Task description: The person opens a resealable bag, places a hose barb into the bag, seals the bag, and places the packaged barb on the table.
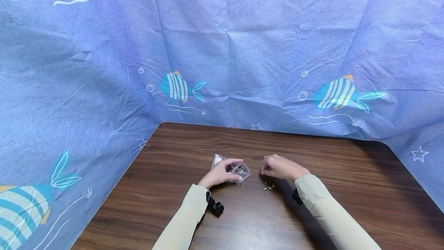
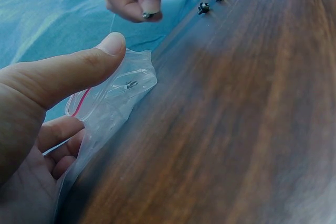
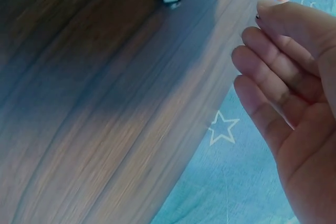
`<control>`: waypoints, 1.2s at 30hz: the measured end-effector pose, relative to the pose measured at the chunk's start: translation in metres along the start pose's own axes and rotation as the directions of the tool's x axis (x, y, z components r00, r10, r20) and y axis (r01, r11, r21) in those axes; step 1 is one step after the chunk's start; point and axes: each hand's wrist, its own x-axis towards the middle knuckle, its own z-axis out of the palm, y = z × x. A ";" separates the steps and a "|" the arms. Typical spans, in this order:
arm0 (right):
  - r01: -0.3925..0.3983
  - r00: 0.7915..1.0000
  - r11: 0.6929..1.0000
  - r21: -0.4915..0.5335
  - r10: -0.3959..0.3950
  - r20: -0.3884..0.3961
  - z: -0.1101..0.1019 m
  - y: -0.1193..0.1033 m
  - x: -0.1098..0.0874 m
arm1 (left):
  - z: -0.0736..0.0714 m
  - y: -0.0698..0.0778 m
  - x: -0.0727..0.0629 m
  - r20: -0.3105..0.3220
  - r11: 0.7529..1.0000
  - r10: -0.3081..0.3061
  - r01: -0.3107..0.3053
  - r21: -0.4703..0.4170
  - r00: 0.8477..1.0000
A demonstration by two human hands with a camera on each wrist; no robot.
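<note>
My left hand (image 1: 219, 173) holds a clear plastic zip bag (image 2: 121, 98) with a red line along its mouth, thumb on one side and fingers on the other. The mouth gapes, and small metal parts (image 1: 241, 173) show inside it. To the right, my right hand (image 1: 280, 167) pinches a tiny metal piece (image 2: 147, 15) between thumb and forefinger, a short way from the bag. Its other fingers are loosely bent in the right wrist view. Several small shiny metal fittings (image 1: 268, 186) lie on the table just below the right hand.
The dark wood-grain table (image 1: 256, 219) has its far edge against a blue cloth (image 1: 263, 57) printed with fish, which also hangs at the left and right. A black wrist camera (image 1: 216, 208) sits at the left cuff, close over the tabletop.
</note>
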 end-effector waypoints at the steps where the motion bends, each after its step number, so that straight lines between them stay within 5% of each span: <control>1: 0.000 1.000 1.000 -0.004 0.000 -0.006 0.001 -0.001 0.002 | 0.000 0.000 0.000 -0.002 1.000 0.000 0.000 0.004 1.000; 22: -0.005 1.000 1.000 -0.004 0.005 -0.010 0.004 -0.020 0.046 | -0.005 0.004 -0.002 -0.002 1.000 0.006 -0.006 0.002 1.000; 36: -0.013 1.000 1.000 -0.017 0.012 -0.024 0.009 -0.024 0.051 | -0.003 -0.003 0.001 0.010 1.000 -0.021 0.021 0.022 1.000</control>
